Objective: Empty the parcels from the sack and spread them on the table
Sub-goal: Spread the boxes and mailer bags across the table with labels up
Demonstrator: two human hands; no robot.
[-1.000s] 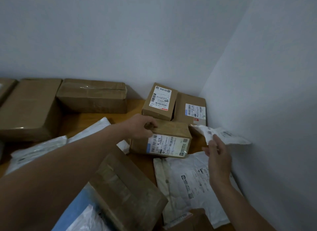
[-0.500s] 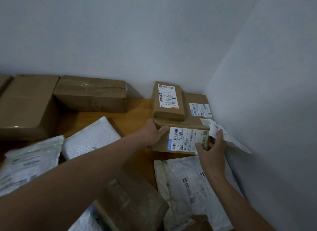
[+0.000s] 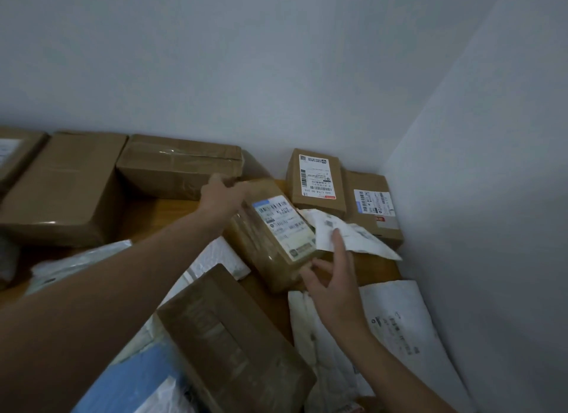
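My left hand (image 3: 221,194) grips the far end of a brown box with a white label (image 3: 273,237), which lies tilted across the wooden table (image 3: 159,216). My right hand (image 3: 332,277) is at the box's near end. Its fingers are straight: the thumb touches the box, and the index finger lies on a small white mailer (image 3: 359,240). The mailer sticks out toward the right wall. No sack is in view.
Two labelled boxes (image 3: 316,179) (image 3: 372,206) stand in the back right corner. Large plain boxes (image 3: 61,185) (image 3: 178,163) line the back wall. White mailers (image 3: 399,320) (image 3: 215,259), a brown box (image 3: 230,336) and a blue sheet (image 3: 132,379) lie close to me.
The labelled box has swung from lying sideways to pointing away from me and has shifted left. My left hand moved to its far end. My right hand's fingers opened over the small mailer.
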